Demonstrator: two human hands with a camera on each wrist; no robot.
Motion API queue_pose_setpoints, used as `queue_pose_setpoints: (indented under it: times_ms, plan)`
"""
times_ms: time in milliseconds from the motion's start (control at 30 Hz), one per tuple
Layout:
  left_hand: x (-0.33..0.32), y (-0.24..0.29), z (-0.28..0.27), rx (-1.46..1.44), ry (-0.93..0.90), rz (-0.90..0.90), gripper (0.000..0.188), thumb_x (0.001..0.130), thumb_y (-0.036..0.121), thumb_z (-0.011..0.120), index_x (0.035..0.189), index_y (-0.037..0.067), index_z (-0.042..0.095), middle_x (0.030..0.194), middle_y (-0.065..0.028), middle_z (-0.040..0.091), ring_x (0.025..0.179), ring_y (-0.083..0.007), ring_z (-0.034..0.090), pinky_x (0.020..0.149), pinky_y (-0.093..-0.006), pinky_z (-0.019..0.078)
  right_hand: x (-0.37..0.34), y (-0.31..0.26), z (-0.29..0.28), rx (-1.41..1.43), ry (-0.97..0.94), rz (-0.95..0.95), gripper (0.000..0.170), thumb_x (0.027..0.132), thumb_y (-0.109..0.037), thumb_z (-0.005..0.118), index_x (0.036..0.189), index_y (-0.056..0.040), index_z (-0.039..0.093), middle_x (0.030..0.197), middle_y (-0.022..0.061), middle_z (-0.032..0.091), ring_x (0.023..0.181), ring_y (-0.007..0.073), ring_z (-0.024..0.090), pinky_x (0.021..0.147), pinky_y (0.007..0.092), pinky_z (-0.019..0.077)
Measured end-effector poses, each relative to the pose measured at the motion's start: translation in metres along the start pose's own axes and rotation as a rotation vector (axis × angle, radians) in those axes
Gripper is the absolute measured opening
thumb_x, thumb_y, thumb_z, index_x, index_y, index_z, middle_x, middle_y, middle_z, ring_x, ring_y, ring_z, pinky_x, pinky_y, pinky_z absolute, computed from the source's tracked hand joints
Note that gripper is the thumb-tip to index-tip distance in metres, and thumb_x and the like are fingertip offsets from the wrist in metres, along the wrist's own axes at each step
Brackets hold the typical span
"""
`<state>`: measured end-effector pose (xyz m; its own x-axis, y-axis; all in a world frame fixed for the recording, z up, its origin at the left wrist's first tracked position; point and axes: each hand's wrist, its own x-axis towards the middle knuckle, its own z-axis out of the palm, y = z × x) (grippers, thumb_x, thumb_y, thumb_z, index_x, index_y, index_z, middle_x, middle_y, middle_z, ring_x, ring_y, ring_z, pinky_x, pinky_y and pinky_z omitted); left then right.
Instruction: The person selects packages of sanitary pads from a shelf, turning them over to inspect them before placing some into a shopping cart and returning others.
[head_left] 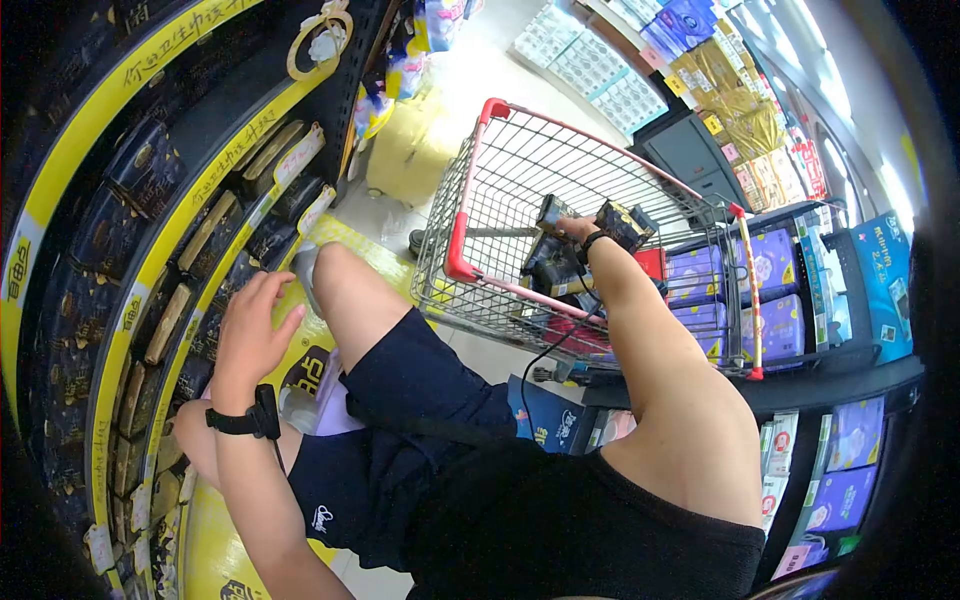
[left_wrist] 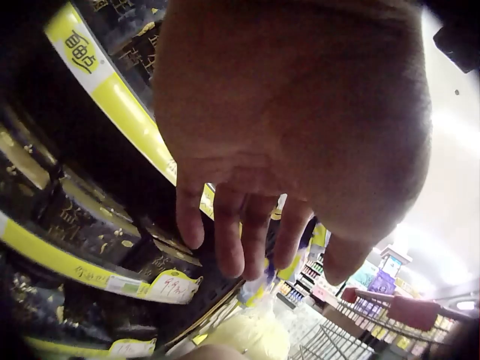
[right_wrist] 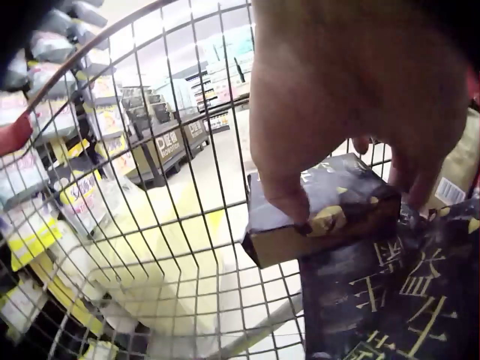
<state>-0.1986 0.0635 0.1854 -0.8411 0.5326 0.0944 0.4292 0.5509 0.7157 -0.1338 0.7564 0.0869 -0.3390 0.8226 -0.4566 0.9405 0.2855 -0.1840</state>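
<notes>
Inside the cart, the right hand (head_left: 577, 229) grips a small dark package (head_left: 551, 211) with gold print. In the right wrist view, the thumb and fingers of the right hand (right_wrist: 352, 150) span that package (right_wrist: 322, 206), just above a larger dark package (right_wrist: 390, 292) with gold characters. Other dark packages (head_left: 622, 225) lie beside it in the cart. The left hand (head_left: 256, 325) is held in the air over the knee, near the shelf of dark packages, fingers extended and holding nothing. From the left wrist view, the left hand (left_wrist: 277, 142) shows its palm and spread, slightly bent fingers.
The wire shopping cart (head_left: 462, 225) has red corners. Shelves with yellow edge strips (head_left: 150, 270) curve along the left. Purple packages (head_left: 775, 260) line the right shelf. A pale yellow covered object (head_left: 405, 150) stands beyond the knee. A black cable hangs by the cart.
</notes>
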Motion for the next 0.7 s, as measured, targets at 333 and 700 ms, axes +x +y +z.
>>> queue_pose_setpoints:
  times_ms: [333, 700]
  plan:
    - [-0.006, -0.003, -0.002, 0.003, 0.017, 0.005, 0.038, 0.088, 0.016, 0.074, 0.122, 0.005, 0.062, 0.099, -0.0160, 0.063, 0.095, -0.0369, 0.063, 0.085, -0.0449, 0.0502, 0.049, 0.027, -0.004, 0.247, -0.299, -0.133, 0.115, 0.078, -0.072, 0.071, 0.156, 0.0045, 0.034, 0.160, 0.0263, 0.036, 0.148, 0.0404, 0.034, 0.117, 0.0562, 0.0290]
    - [0.004, -0.007, 0.007, 0.024, -0.081, -0.060, 0.039, 0.089, 0.020, 0.074, 0.123, 0.006, 0.062, 0.104, -0.0152, 0.065, 0.096, -0.0355, 0.065, 0.084, -0.0435, 0.0527, -0.077, -0.059, -0.031, 0.597, -0.562, -0.314, 0.029, 0.093, -0.033, 0.070, 0.105, -0.0071, 0.066, 0.094, 0.0050, 0.072, 0.086, 0.0167, 0.069, 0.075, 0.0365, 0.0563]
